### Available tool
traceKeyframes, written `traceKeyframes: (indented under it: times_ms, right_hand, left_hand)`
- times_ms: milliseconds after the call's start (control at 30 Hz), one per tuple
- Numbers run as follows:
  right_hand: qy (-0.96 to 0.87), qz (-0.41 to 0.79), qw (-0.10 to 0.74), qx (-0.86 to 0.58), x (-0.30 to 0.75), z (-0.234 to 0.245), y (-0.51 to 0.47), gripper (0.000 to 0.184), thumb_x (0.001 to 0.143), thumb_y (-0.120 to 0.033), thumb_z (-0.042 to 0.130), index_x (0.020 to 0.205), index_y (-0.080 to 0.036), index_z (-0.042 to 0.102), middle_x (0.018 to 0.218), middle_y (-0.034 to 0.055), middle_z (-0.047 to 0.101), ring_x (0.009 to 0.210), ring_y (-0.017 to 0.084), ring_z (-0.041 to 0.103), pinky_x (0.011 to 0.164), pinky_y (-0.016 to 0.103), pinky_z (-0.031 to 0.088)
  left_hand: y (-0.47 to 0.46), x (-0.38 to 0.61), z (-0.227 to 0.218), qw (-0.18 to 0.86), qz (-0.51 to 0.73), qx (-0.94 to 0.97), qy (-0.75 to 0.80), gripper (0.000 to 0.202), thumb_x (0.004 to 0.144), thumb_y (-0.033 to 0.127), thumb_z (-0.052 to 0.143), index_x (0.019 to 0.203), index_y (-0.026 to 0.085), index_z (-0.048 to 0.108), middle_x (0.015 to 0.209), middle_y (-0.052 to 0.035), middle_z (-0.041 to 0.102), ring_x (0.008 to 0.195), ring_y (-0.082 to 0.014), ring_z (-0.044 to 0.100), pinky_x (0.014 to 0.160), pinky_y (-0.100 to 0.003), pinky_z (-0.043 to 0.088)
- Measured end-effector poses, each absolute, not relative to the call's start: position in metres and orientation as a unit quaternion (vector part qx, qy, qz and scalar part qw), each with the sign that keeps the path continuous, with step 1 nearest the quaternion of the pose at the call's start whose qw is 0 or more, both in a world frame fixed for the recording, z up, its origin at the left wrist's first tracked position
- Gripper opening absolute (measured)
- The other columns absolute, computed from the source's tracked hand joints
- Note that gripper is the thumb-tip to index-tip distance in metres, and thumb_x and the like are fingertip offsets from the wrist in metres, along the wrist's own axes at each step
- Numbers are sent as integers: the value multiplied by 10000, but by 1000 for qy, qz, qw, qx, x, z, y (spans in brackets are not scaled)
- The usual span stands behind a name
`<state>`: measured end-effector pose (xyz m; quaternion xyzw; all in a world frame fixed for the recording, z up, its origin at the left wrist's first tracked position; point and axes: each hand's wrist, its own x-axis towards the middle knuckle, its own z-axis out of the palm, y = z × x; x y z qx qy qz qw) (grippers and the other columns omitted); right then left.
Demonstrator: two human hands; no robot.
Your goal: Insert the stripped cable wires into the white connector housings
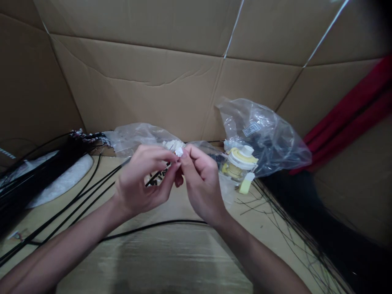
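My right hand (pixel 202 179) is closed, its thumb and forefinger pinching a small white connector (pixel 179 152). My left hand (pixel 147 175) meets it with thumb and fingertips pressed together. A thin black cable (pixel 157 174) shows through the gap under its fingers and runs up to the pinch. The very end of the cable is hidden by the fingertips. Behind the hands lies a clear plastic bag (pixel 143 134) with white pieces (pixel 173 145) at its mouth. Small black bits show on the table beneath the left hand.
A bundle of black cables (pixel 33 179) lies at left, over a whitish pad (pixel 61 179). Right of my hands stand a clear jar with a yellow-and-white top (pixel 241 161), a small yellow-green bottle (pixel 246 183) and another clear bag (pixel 269 134). Black wires (pixel 294 216) spread at right. Cardboard walls (pixel 137 90) rise behind; red cloth (pixel 346 118) hangs right.
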<state>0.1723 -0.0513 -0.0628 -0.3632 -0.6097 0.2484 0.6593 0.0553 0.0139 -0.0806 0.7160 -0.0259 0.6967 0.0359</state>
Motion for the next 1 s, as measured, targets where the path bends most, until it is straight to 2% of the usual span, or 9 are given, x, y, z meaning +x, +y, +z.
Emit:
traceKeyframes:
  times_ms: [100,233,367,500,667,833,1000]
  right_hand:
    - [-619,252,658,-346,176,-61,-49,325,985,-342,513,694,-199,496,568,-67,472,479,55,451,428,176,395]
    - [-640,230,657,-326,177,-62,-50,334,1001,-347,502,700,-202,506,582,-56,515,492,64,493,467,197,436]
    - [-660,143,667,-317,175,-66,-53,320,1008,-301,505,701,-207,509,641,-39,524,566,78,486,532,236,403]
    - [-674,67,669,-307,176,-72,-51,305,994,-239,515,694,-211,476,643,-42,469,574,85,434,540,265,346]
    - [-669,52,671,-313,175,-77,-47,320,1009,-250,478,693,-221,430,630,-41,439,551,95,414,512,273,324]
    - [-658,57,680,-319,175,-78,-46,344,1020,-275,462,684,-222,410,615,-43,427,537,95,408,505,272,316]
    - [-646,70,689,-320,173,-78,-48,343,1018,-278,476,687,-219,411,609,-45,431,535,91,407,501,262,314]
  left_hand:
    - [9,59,-74,126,697,705,-15,482,708,4,769,1028,287,545,841,46,662,727,-130,680,621,-273,562]
    - [-6,56,-62,254,669,698,32,391,769,-3,734,950,267,515,787,47,654,659,-117,673,527,-238,568]
    - [-22,53,-56,326,681,653,65,407,775,-37,715,910,258,469,757,60,673,605,-93,662,511,-211,578]
    - [-29,59,-60,365,702,607,80,436,765,-41,725,924,253,444,760,60,704,665,-93,671,588,-222,597]
    - [-29,65,-65,382,714,581,85,440,767,36,786,860,256,417,753,68,733,698,-84,682,604,-204,585]
    - [-27,65,-65,408,705,572,94,471,758,106,826,825,262,387,749,66,739,695,-92,694,565,-197,577]
    - [-26,63,-63,422,695,575,94,497,756,34,785,827,270,353,736,68,733,633,-92,670,527,-203,560]
